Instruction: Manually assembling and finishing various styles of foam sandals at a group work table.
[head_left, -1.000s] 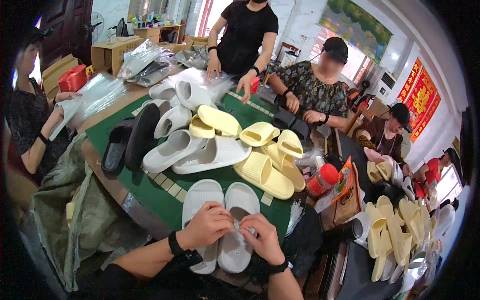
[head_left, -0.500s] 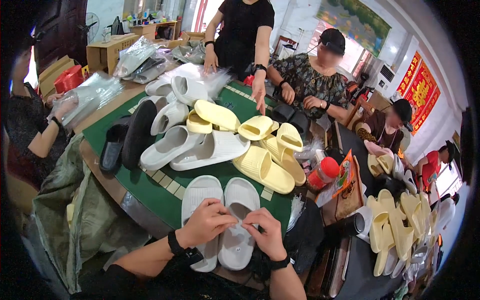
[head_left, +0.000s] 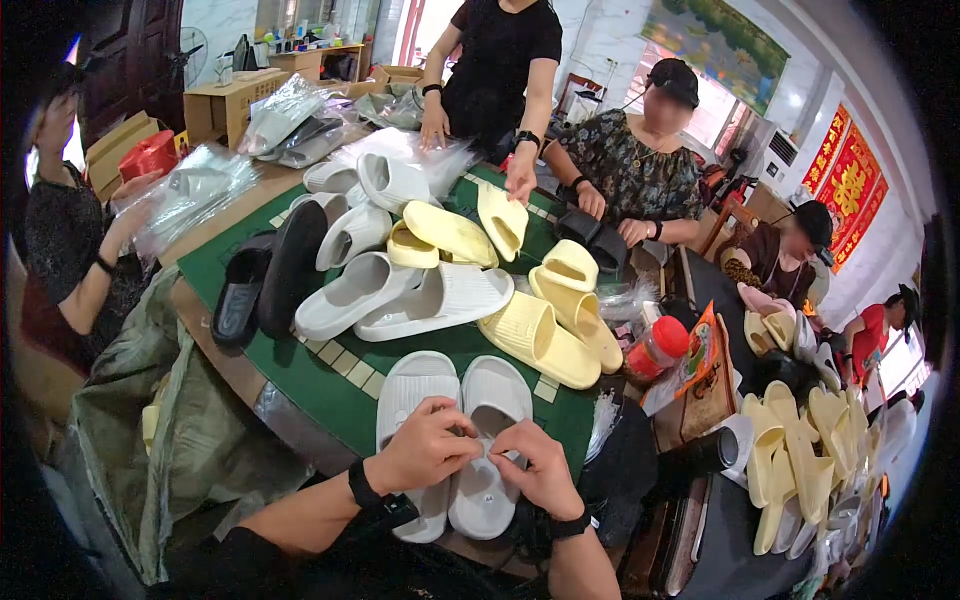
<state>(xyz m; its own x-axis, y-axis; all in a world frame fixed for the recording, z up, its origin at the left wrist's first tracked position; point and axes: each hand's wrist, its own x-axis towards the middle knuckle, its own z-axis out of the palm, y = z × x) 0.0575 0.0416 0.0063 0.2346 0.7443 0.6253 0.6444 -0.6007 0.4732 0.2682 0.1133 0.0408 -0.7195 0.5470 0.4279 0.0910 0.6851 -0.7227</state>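
white slide sandals (head_left: 455, 425): paired side by side on green surface (head_left: 330, 385), long axes near-far, toes away | left hand (head_left: 425, 455), right hand (head_left: 545, 470): fingertips pinched closed at sandals' inner edges; pinched item too small to tell

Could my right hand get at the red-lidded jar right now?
Probably yes. The jar stands uncovered at the table's right edge, with nothing between it and the right hand. That hand is busy on the white slides, though.

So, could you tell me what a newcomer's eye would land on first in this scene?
Most likely the heap of yellow slippers and white slippers spread over the green table in the middle. Right below it, the left hand and right hand meet over a pair of white slippers at the near edge. At far right, more yellow slippers stand stacked.
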